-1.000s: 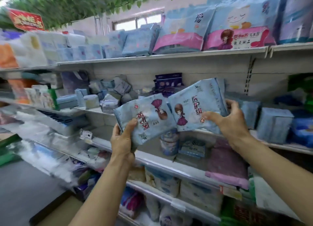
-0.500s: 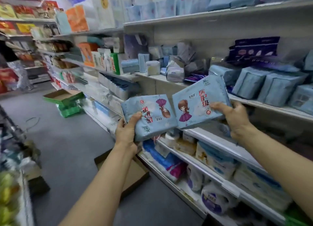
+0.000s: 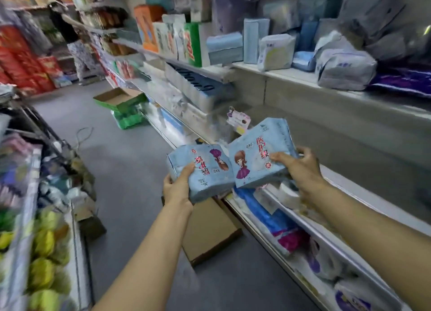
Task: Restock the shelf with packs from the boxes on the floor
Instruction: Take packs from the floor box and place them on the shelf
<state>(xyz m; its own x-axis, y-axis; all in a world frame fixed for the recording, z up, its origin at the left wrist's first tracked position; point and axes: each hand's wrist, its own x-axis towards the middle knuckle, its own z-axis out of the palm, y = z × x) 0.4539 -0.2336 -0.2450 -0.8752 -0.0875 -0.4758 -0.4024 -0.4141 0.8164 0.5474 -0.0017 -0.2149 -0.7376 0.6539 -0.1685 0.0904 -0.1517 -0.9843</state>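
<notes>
Restock, mid-way; we are gripping one blue sanitary-pad pack [image 3: 203, 168] in our left hand [image 3: 177, 187], another blue pack [image 3: 257, 155] in our right hand [image 3: 300, 168], both beside the shelf [image 3: 345, 182], unplaced; cardboard box [image 3: 210, 229] waiting below.
</notes>
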